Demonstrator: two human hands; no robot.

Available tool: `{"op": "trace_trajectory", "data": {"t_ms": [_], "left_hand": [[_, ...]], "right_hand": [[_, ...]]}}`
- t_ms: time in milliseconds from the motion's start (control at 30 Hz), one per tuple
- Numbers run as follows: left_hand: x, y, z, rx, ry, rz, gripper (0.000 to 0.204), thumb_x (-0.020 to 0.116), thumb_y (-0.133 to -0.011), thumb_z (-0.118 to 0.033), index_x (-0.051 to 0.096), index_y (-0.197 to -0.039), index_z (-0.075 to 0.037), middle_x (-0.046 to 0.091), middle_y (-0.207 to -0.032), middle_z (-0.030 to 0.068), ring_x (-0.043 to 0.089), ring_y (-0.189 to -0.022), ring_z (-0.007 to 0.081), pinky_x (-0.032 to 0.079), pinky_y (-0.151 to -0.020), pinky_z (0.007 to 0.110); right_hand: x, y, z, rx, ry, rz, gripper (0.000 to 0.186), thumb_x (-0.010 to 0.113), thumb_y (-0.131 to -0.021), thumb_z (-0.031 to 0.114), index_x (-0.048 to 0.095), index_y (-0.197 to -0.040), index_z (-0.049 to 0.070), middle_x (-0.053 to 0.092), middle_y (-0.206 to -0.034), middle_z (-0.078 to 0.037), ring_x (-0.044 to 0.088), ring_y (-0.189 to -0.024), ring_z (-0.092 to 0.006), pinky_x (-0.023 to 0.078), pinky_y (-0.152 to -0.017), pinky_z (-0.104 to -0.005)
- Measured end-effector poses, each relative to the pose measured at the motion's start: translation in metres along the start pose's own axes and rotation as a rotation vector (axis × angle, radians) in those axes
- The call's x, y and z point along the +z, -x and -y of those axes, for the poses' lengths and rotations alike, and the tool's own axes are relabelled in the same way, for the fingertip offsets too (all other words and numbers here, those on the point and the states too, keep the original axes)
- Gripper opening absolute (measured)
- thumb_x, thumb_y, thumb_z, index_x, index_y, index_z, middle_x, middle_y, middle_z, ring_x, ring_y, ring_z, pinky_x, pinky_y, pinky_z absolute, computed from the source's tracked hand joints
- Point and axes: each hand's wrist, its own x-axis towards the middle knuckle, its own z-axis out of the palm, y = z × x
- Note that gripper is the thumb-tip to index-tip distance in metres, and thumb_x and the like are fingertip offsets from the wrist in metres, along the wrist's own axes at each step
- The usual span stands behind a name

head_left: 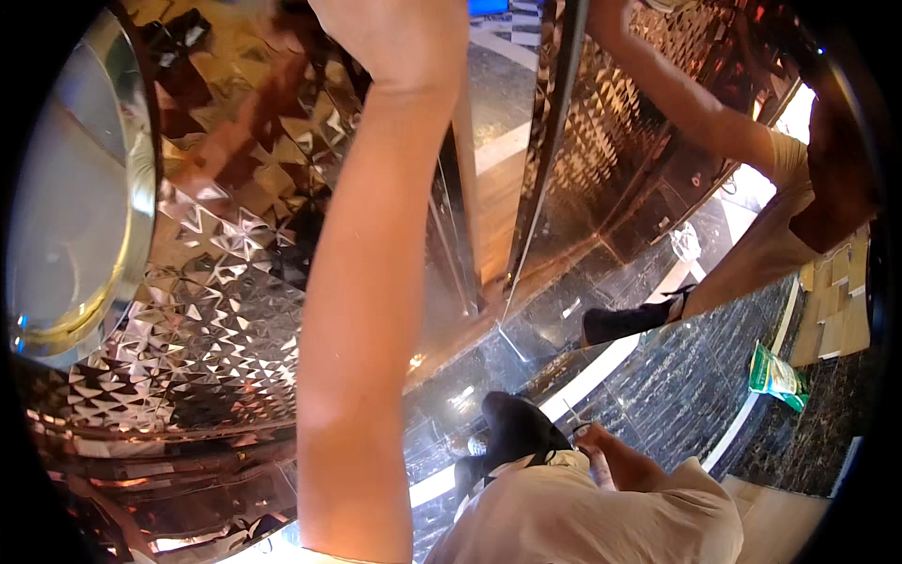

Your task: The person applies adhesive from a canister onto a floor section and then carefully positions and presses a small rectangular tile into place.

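My left arm reaches up across the middle, with my left hand (395, 42) at the top edge against the shiny copper panel (225, 282) with raised facets; its fingers are cut off or hidden. My right hand (592, 440) is low beside my body, closed around something slender that I cannot make out. A narrow gap between dark metal edges separates the faceted panel from a mirror-like copper surface (639, 216) on the right, which reflects an arm, clothing and a dark shoe.
A round pale window (70, 216) with a metal rim fills the far left. Below me are dark marble floor tiles (639, 404) with pale stripes. A green and white bag (778, 376) lies at the right, near light wooden boards (832, 301).
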Motion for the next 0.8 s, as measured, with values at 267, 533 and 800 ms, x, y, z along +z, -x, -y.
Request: {"op": "trace_trajectory", "data": {"t_ms": [267, 533, 800], "left_hand": [[0.086, 0.004, 0.149, 0.175, -0.087, -0.166, 0.012, 0.063, -0.081, 0.003, 0.052, -0.084, -0.002, 0.05, -0.084, 0.0182, 0.054, -0.08, 0.0406, 0.045, -0.071, 0.048], [0.141, 0.015, 0.4, 0.468, -0.559, 0.033, 0.026, 0.079, -0.078, -0.037, 0.068, -0.085, -0.014, 0.062, -0.081, 0.0091, 0.062, -0.078, 0.0316, 0.048, -0.07, 0.046], [0.125, 0.005, 0.61, 0.62, -1.085, 0.176, 0.035, 0.075, -0.084, -0.049, 0.076, -0.091, -0.015, 0.073, -0.079, 0.0127, 0.069, -0.066, 0.0339, 0.053, -0.06, 0.043]], "right_hand": [[0.022, -0.019, 0.041, -0.13, 0.033, 0.147, 0.029, 0.059, -0.095, 0.038, 0.078, -0.11, 0.022, 0.074, -0.122, -0.005, 0.069, -0.113, -0.0257, 0.052, -0.093, -0.0486], [-0.033, 0.037, 0.117, 0.117, -0.149, 0.165, 0.032, 0.064, -0.09, 0.039, 0.075, -0.112, 0.019, 0.073, -0.121, -0.008, 0.07, -0.111, -0.0275, 0.053, -0.093, -0.0486], [-0.061, 0.015, 0.222, 0.245, -0.319, 0.112, 0.038, 0.069, -0.084, 0.039, 0.072, -0.114, 0.016, 0.073, -0.119, -0.01, 0.07, -0.11, -0.0292, 0.054, -0.092, -0.0485]]}}
